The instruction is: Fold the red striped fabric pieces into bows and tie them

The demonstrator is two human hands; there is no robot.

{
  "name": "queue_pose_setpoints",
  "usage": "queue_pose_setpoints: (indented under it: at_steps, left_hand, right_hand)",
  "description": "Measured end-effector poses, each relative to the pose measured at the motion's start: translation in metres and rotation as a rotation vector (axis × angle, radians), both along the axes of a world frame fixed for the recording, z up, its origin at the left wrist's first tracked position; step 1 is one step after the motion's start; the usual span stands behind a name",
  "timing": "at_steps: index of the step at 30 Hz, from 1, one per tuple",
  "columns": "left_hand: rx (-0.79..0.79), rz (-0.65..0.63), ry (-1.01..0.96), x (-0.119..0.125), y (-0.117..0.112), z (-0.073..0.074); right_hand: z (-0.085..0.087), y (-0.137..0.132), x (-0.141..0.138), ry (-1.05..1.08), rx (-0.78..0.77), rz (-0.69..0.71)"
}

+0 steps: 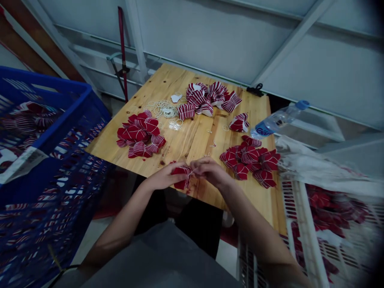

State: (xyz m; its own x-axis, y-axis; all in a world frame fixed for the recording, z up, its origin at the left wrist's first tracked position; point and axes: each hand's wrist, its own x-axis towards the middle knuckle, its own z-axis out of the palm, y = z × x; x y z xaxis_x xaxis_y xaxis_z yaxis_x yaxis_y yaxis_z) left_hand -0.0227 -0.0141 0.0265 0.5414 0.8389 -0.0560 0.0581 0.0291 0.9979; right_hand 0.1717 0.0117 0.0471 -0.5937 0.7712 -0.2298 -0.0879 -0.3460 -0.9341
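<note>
My left hand (162, 177) is closed around a small red bundle of fabric with white stripes (181, 184), close to the front edge of the wooden table. At the bundle's right side, my right hand (209, 169) is closed in a pinch on a thin pale band, probably a rubber band, stretched from the fabric. Several tied red-and-white bundles (243, 158) lie right of that hand. Another group of red bundles (138, 134) sits to the left. Behind it is a heap of pale rubber bands (165, 109). Striped fabric pieces (205, 98) are piled at the back.
The wooden table (195, 140) also carries a plastic bottle (274, 122) tilted at its right edge and a black clip (255, 89) at the back. A blue crate (90, 116) of striped fabric stands left. On the right, a white basket (309, 240) contains red pieces.
</note>
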Motion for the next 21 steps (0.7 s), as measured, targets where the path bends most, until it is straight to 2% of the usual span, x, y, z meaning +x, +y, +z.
queue_pose_setpoints:
  at_steps: [3, 5, 7, 9, 11, 13, 15, 18, 20, 21]
  left_hand:
    - [-0.128, -0.058, -0.057, 0.001, -0.011, 0.0]
    - [-0.204, -0.156, -0.111, 0.0, -0.017, 0.001]
    - [-0.228, -0.241, -0.14, -0.001, -0.022, 0.002]
    - [-0.205, -0.258, -0.128, -0.002, -0.025, 0.002]
    - [-0.165, -0.214, -0.089, -0.002, -0.027, -0.001]
    - [-0.125, -0.132, -0.063, -0.001, -0.027, -0.003]
    - [-0.099, -0.071, -0.048, 0.0, -0.027, -0.002]
    - [-0.086, -0.048, -0.021, 0.003, -0.027, 0.005]
    - [-0.051, -0.04, 0.001, 0.006, -0.028, 0.01]
    - [-0.02, -0.03, 0.009, 0.007, -0.028, 0.011]
  right_hand:
    - [0.009, 0.0, 0.016, 0.085, -0.283, 0.329]
    - [0.012, -0.013, 0.02, 0.151, -0.413, 0.478]
    - [0.011, -0.035, 0.022, 0.251, -0.478, 0.599]
    - [0.009, -0.06, 0.02, 0.352, -0.454, 0.692]
    - [0.006, -0.081, 0.016, 0.465, -0.352, 0.468]
    - [0.005, -0.091, 0.012, 0.414, -0.12, 0.149]
    - [0.002, -0.094, 0.008, 0.179, 0.201, -0.062]
    - [-0.005, -0.09, 0.005, -0.17, 0.685, -0.243]
    - [-0.011, -0.085, 0.003, -0.257, 0.908, -0.417]
    - [-0.013, -0.083, 0.002, -0.26, 0.968, -0.499]
